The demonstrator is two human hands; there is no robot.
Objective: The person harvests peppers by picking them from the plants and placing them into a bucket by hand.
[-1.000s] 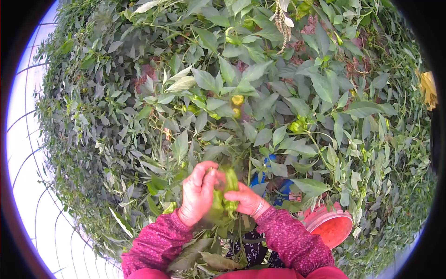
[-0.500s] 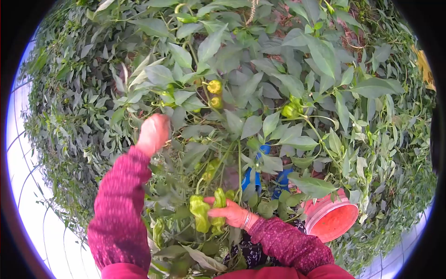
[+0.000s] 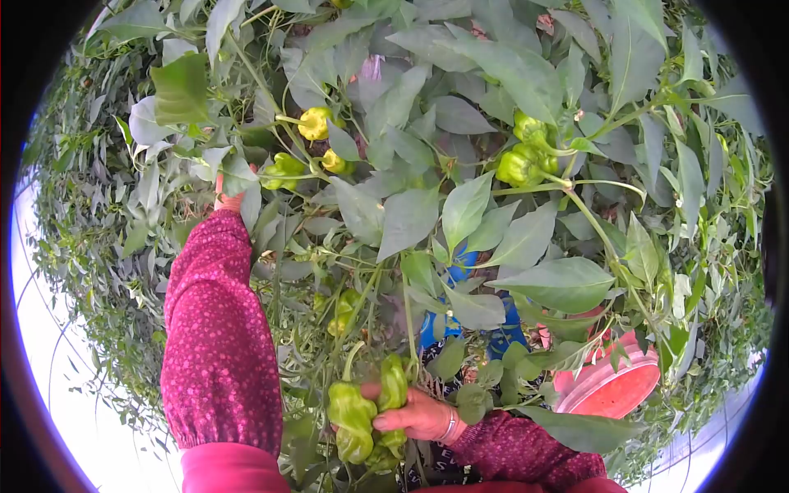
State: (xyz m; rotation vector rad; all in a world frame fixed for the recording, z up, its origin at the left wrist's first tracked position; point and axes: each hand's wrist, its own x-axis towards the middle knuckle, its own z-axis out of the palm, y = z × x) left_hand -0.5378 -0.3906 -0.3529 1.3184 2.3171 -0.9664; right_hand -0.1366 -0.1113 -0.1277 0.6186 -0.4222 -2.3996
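My right hand [image 3: 423, 415] is closed around several pale green peppers [image 3: 352, 421] low in the middle of the view, with the thumb across them. My left hand [image 3: 232, 200] reaches up into the pepper plant at the left. Leaves cover most of its fingers, and whatever they touch is hidden. Just right of it hangs a green pepper [image 3: 285, 171], with a yellowish pepper [image 3: 314, 123] above. More green peppers [image 3: 522, 164] hang on a branch to the right, and another green pepper [image 3: 343, 312] shows lower among the stems.
A pinkish-red bucket [image 3: 612, 386] stands tilted at the lower right, partly behind leaves. Blue footwear [image 3: 505, 324] shows through the foliage. Dense pepper plants surround me, and white sheeting [image 3: 70, 386] lies along the left edge.
My left hand has moved up and left, in among the leaves. The view has shifted closer to the plant. My right hand still holds the peppers, lower in view.
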